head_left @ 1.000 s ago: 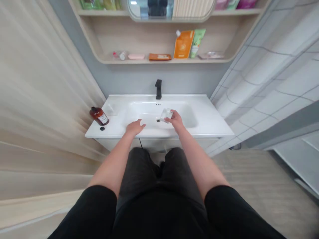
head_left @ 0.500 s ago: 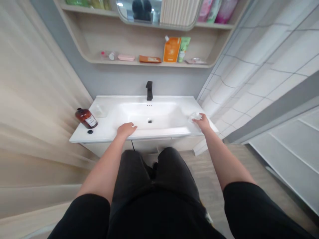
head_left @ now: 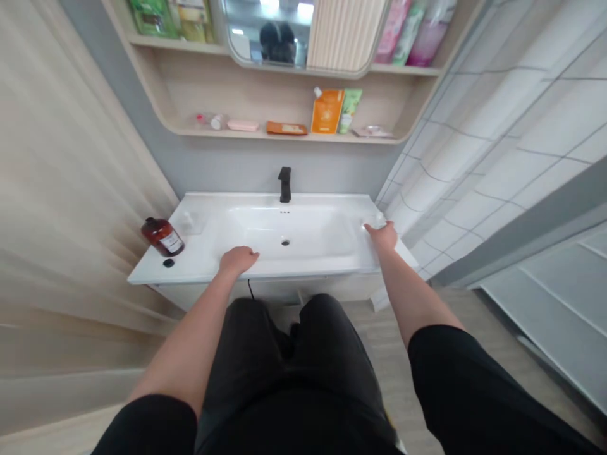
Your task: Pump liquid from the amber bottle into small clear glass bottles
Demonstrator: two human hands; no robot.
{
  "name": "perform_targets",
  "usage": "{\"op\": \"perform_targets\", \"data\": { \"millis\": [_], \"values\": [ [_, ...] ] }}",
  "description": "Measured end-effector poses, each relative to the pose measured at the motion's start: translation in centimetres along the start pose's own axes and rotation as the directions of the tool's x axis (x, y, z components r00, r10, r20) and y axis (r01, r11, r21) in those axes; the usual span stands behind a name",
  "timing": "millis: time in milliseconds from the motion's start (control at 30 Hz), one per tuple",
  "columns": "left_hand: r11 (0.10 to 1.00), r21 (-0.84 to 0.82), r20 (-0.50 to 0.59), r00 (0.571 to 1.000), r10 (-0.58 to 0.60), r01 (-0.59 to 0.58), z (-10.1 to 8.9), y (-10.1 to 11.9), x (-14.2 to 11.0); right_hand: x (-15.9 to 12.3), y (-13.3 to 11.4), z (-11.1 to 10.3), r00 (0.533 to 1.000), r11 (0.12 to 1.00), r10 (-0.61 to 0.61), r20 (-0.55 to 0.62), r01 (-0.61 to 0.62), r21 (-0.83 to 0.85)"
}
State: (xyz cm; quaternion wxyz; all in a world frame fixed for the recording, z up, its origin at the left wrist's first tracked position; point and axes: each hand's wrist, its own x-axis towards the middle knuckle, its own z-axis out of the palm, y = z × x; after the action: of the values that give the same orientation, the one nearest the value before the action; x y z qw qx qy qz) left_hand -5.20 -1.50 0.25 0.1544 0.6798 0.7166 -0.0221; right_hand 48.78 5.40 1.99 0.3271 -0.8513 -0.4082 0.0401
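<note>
My left hand (head_left: 238,260) is closed above the front rim of the white sink (head_left: 308,265), left of the drain; anything inside its curled fingers is hidden. At the right end of the counter, my right hand (head_left: 383,237) grips a clear, see-through container (head_left: 378,220), whose exact kind I cannot make out. A brown bottle (head_left: 164,237) with a white label lies tilted on the left end of the counter. Just in front of it is a small black cap (head_left: 168,263). Behind the bottle sits a clear piece (head_left: 190,222), faint against the white.
A black faucet (head_left: 285,184) rises behind the basin. The wall shelf (head_left: 227,134) above carries an orange pouch (head_left: 327,111), a green tube (head_left: 349,110), a pink case (head_left: 243,125) and other items, below a mirror (head_left: 265,35). Curtains hang at both sides.
The view has tilted up slightly, so the scene sits lower. My right hand has shifted a little around the clear container and turned more palm-down. My left hand's fingers have curled tighter.
</note>
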Motion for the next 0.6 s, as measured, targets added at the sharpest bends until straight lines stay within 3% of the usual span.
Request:
{"op": "perform_targets", "data": {
  "millis": [167,267,367,433,467,500,533,600],
  "values": [
    [1.0,-0.008,-0.004,1.0,0.001,-0.001,0.2,-0.1,0.2,1.6,-0.9,0.9,0.997,1.0,-0.03,0.073,0.03,0.004],
    [1.0,0.013,-0.001,1.0,0.005,-0.005,0.1,0.0,0.2,1.2,-0.6,0.7,0.995,0.999,-0.004,0.095,-0.001,0.053],
    [1.0,0.014,0.001,1.0,0.001,-0.001,0.1,0.1,0.2,-1.8,-0.4,0.4,0.997,0.992,-0.035,-0.064,0.043,0.115],
    [1.0,0.01,0.0,1.0,-0.003,0.003,0.1,0.1,0.2,-5.2,-1.1,0.4,0.975,0.978,-0.145,-0.17,0.167,0.127],
    [1.0,0.009,-0.001,1.0,-0.004,0.004,0.1,0.1,0.3,-7.1,-1.8,0.5,0.964,0.959,-0.229,-0.135,0.248,0.139],
    [1.0,0.009,0.0,1.0,-0.004,0.004,0.2,0.1,0.3,-9.1,-2.7,0.8,0.942,0.927,-0.331,-0.047,0.334,0.171],
    [1.0,0.011,0.001,1.0,-0.005,0.005,0.1,0.1,0.4,-11.1,-3.8,1.2,0.888,0.882,-0.45,0.098,0.423,0.209],
    [1.0,0.011,0.002,1.0,-0.011,0.011,0.1,0.1,0.4,-14.4,-6.3,2.4,0.703,0.79,-0.613,0.36,0.552,0.267]
  ]
}}
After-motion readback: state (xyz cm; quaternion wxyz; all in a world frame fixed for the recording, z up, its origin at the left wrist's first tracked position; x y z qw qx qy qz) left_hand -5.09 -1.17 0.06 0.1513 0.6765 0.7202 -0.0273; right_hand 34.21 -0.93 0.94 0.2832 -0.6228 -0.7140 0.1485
